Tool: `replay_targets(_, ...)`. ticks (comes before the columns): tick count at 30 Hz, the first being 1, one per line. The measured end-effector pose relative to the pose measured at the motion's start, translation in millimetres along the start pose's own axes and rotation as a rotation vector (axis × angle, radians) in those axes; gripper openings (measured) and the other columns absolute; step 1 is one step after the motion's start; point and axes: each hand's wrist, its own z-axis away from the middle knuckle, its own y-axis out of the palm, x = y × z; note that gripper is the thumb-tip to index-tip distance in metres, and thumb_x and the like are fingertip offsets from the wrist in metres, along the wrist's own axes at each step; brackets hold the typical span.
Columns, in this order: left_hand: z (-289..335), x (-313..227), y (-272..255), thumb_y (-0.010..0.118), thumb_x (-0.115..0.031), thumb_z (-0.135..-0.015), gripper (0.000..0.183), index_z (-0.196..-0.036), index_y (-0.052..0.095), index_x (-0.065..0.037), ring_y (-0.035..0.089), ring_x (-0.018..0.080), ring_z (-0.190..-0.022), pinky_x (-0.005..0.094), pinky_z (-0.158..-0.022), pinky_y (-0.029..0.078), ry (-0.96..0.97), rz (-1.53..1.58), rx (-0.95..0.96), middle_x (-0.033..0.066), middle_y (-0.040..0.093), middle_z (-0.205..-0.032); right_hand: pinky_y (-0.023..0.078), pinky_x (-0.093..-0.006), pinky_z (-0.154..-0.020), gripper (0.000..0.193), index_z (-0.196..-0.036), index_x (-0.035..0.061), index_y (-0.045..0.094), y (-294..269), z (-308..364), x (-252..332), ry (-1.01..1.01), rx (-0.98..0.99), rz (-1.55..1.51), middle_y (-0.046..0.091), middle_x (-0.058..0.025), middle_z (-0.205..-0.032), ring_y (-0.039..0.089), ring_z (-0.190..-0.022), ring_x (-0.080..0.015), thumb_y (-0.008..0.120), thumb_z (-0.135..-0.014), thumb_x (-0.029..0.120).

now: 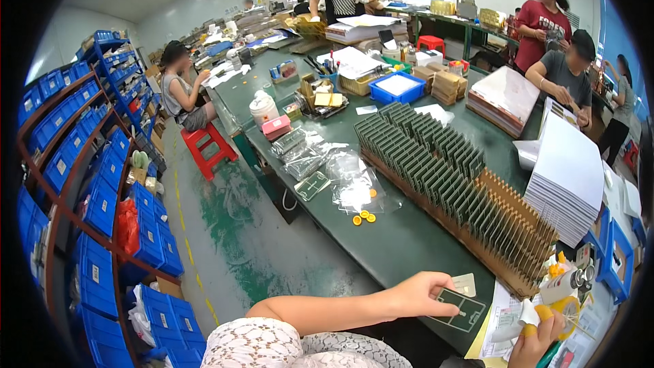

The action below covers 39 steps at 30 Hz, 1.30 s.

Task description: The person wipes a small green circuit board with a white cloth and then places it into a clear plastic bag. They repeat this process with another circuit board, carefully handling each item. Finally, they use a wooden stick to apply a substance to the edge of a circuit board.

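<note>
My left hand [421, 296] pinches a flat dark green panel [470, 313] with pale line markings, near the table's front edge. Yellow covers sit on the fingertips of my right hand [535, 344], which is closed on a white, crumpled cloth-like piece [527, 312] just right of the panel. A pale card [464, 284] lies behind the panel. Beyond both hands runs a long brown slotted rack [528, 225], and many similar green panels [415, 163] stand upright in it.
Small yellow rings [364, 217] and clear plastic bags [351, 177] lie left of the rack. A tall paper stack [569, 170] stands to its right, near white-and-silver bottles [569, 283]. Blue bins [95, 266] fill shelves at left. Several people work around the table.
</note>
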Motion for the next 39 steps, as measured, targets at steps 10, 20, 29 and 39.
replay_targets(10, 123.0, -189.5, -226.7, 0.075, -0.001, -0.080, 0.032, -0.104, 0.055, -0.001, 0.066, 0.0164, -0.084, 0.0266, -0.074, 0.056, 1.060, -0.005, -1.126, 0.0083, 0.066, -0.098, 0.047, -0.0460, -0.087, 0.017, -0.095, -0.0032, 0.067, -27.5, -13.3, 2.5, -0.025, -0.071, 0.102, 0.065, -0.0198, -0.107, 0.061, -0.097, -0.0382, 0.064, -0.079, -0.005)
replay_targets(20, 119.2, -197.6, -295.1, 0.073, -0.007, -0.082, 0.019, -0.098, 0.064, -0.010, 0.064, 0.0139, -0.090, 0.0298, -0.071, 0.054, 0.755, 0.084, -1.059, 0.0011, 0.067, -0.096, 0.037, -0.0491, -0.093, 0.027, -0.091, -0.0041, 0.064, -17.9, 5.1, -6.3, 0.190, -0.111, 0.032, 0.057, -0.0155, -0.105, 0.049, -0.105, -0.0381, 0.061, -0.064, -0.001)
replay_targets(29, 18.5, -96.5, -103.3, 0.066, -0.007, -0.087, 0.025, -0.111, 0.059, -0.007, 0.064, 0.0194, -0.099, 0.0402, -0.085, 0.051, 0.044, 0.112, -0.455, 0.0067, 0.067, -0.107, 0.038, -0.0441, -0.082, 0.022, -0.090, 0.0008, 0.067, -24.2, 4.1, -12.7, 0.251, -0.154, -0.120, 0.058, -0.0128, -0.098, 0.050, -0.093, -0.0337, 0.066, -0.068, 0.001)
replay_targets(39, -2.5, -25.8, -19.6, 0.069, -0.001, -0.084, 0.028, -0.111, 0.062, -0.001, 0.065, 0.0192, -0.098, 0.0350, -0.088, 0.052, -0.225, 0.306, -0.134, 0.0098, 0.068, -0.108, 0.038, -0.0405, -0.077, 0.016, -0.087, 0.0028, 0.065, -22.4, 9.2, -12.6, 0.365, -0.151, -0.261, 0.056, -0.0109, -0.087, 0.051, -0.084, -0.0314, 0.069, -0.072, 0.001)
